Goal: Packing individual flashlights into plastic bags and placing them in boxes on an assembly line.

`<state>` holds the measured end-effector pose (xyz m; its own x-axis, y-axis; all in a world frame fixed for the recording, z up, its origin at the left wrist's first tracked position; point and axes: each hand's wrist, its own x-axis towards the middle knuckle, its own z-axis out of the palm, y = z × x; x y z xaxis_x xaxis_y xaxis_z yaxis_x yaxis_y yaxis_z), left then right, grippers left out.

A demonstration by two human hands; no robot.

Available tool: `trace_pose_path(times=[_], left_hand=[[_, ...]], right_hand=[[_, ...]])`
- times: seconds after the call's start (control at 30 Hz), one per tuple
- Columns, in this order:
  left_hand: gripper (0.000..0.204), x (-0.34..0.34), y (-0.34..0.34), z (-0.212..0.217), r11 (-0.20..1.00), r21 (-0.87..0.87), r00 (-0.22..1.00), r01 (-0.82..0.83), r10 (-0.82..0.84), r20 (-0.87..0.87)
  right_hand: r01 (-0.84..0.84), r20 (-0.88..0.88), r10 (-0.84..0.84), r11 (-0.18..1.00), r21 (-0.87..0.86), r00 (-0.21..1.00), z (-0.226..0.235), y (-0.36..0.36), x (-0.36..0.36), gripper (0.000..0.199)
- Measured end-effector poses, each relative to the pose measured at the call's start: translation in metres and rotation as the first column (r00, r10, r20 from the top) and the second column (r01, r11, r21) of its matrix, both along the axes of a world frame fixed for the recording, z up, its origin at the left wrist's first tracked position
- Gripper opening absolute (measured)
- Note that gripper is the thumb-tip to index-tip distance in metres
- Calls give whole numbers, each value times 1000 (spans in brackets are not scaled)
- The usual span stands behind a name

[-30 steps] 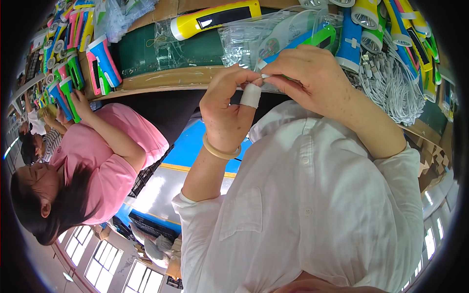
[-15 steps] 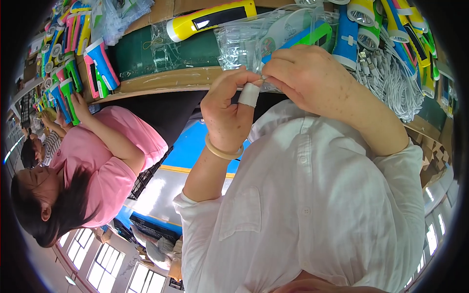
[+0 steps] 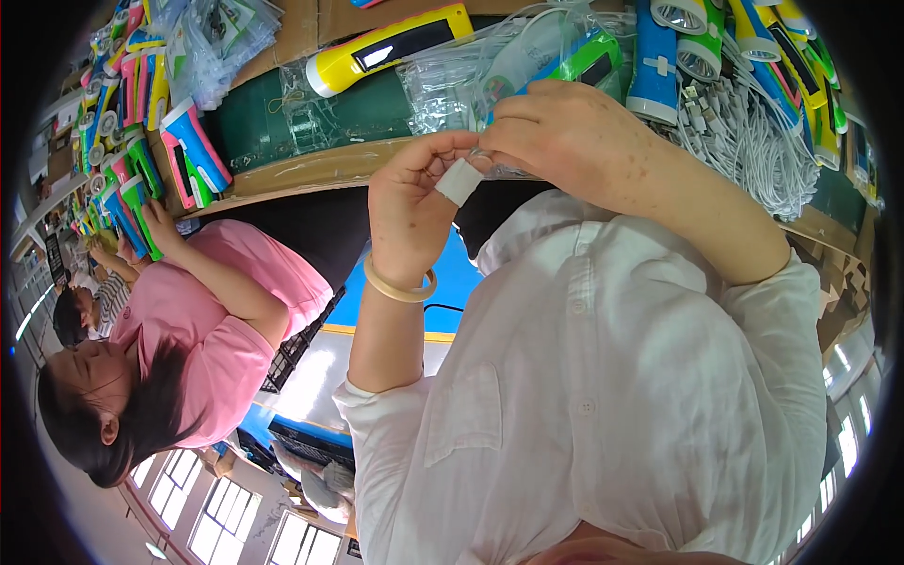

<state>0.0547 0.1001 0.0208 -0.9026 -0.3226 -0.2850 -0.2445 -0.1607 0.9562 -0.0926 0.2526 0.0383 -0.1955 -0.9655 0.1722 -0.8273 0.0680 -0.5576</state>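
Note:
Over the near edge of the table, my left hand and my right hand meet with fingertips pinched together. A clear plastic bag lies just beyond them, and its near edge appears to run into the pinch; the fingers hide most of that spot. Inside the bag show a blue-and-green flashlight and something white. White tape wraps my left thumb, and a pale bangle circles that wrist.
A yellow flashlight lies behind the bag. To the right are a blue flashlight and a heap of white cables. Clear bags and more flashlights fill the left, where a person in pink handles some.
Both hands have shifted slightly left, still pinched together. The left hand has tilted, turning the taped thumb. On the left, the co-worker's arm has moved a little.

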Motion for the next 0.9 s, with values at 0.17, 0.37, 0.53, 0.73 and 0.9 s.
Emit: trace_pose_path(times=[0.17, 0.37, 0.53, 0.73, 0.9], left_hand=[[28, 2, -2, -3, 1000, 1, 1000, -4, 4, -17], [20, -5, 3, 9, 986, -137, 978, -98, 121, 170], [18, -7, -2, 15, 991, -133, 966, 12, 23, 257], [19, -5, 9, 11, 985, -135, 994, -106, 109, 16], [19, -5, 5, 11, 990, -89, 984, -111, 122, 132]], right_hand=[[34, 93, -33, 999, -10, 995, -5, 2, -4, 13], [137, 195, -126, 990, -42, 973, -8, 4, 1, 11], [159, 151, -155, 987, -15, 976, -5, 5, 2, 11], [165, 85, -155, 978, -129, 984, -16, 3, 3, 11], [98, -89, -116, 978, -186, 989, -22, 1, 4, 16]])
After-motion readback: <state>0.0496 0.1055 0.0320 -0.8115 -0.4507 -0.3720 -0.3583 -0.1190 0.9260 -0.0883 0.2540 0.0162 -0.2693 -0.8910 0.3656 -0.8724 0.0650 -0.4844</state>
